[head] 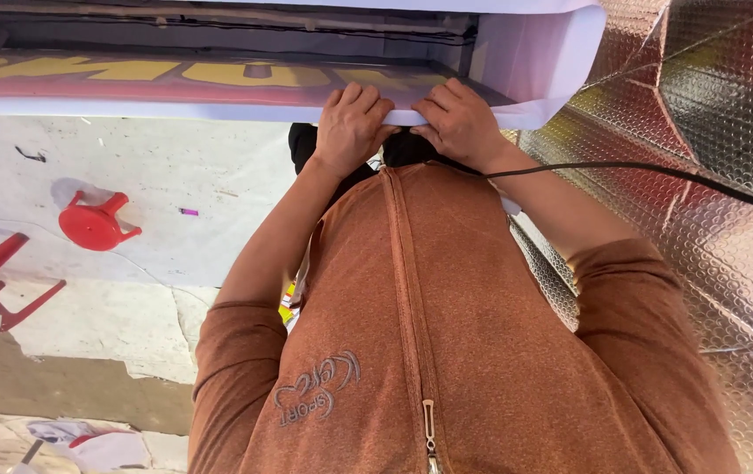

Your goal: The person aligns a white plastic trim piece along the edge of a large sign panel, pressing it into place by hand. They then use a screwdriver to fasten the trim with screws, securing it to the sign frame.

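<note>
While both arms stretch toward twelve o'clock, I see my left hand (pixel 352 125) and right hand (pixel 458 123) clamped on the white edge of the red-and-yellow printed banner (pixel 175 83).

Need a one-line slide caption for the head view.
Both hands, left hand and right hand, pinch the white edge of a printed banner sheet above a brown zip top.

Single head-worn view, looking steeply down the wearer's own chest (close range) to the floor (pixel 131 175) below; no second view.
</note>
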